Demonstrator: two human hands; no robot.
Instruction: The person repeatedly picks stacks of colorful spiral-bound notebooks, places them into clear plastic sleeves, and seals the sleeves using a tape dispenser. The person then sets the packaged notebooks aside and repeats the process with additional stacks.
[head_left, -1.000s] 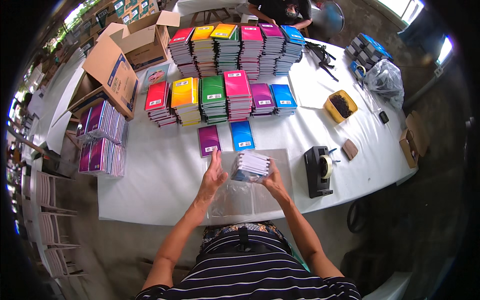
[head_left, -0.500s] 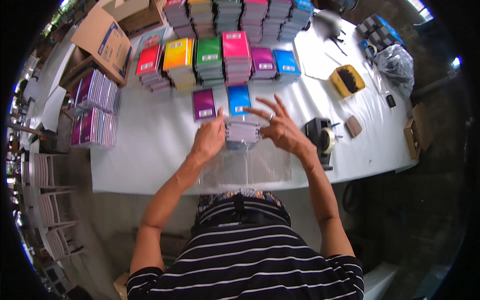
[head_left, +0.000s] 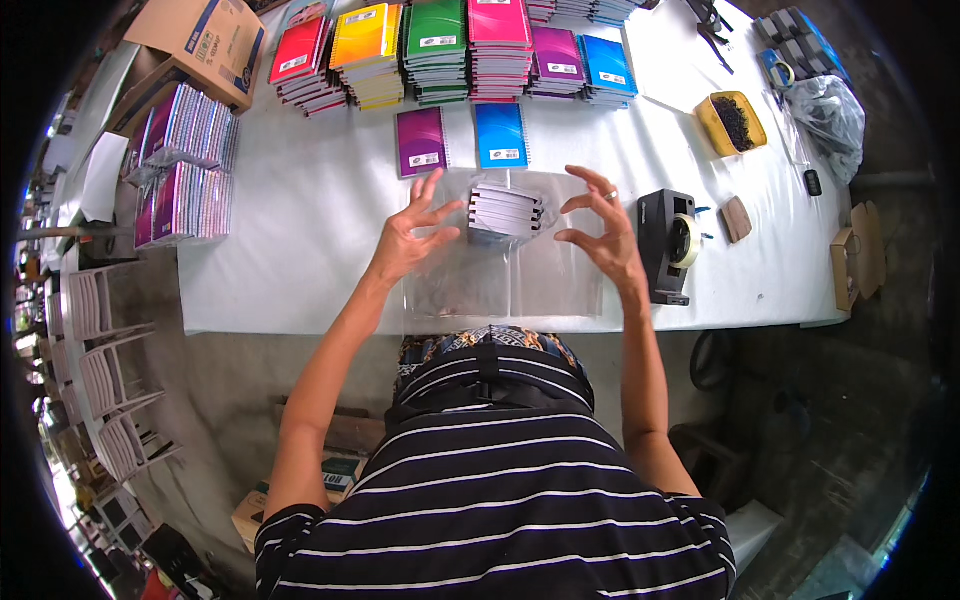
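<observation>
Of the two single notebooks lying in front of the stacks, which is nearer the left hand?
The single purple notebook, just beyond the raised left hand; the single blue notebook lies right of it, farther from that hand.

Pale chairs point(head_left: 102, 376), floor point(head_left: 225, 425) probably concrete.

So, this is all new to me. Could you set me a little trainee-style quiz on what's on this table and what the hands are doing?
1. Which two notebooks lie singly in front of the notebook stacks?
2. True or false: the left hand is gripping a green notebook.
3. Fill in: to the right of the right hand stands a black ____ with a pale roll of tape in it.

Key:
1. A purple notebook and a blue notebook.
2. False; it is open and empty, beside a plastic-wrapped bundle.
3. Tape dispenser.
</observation>
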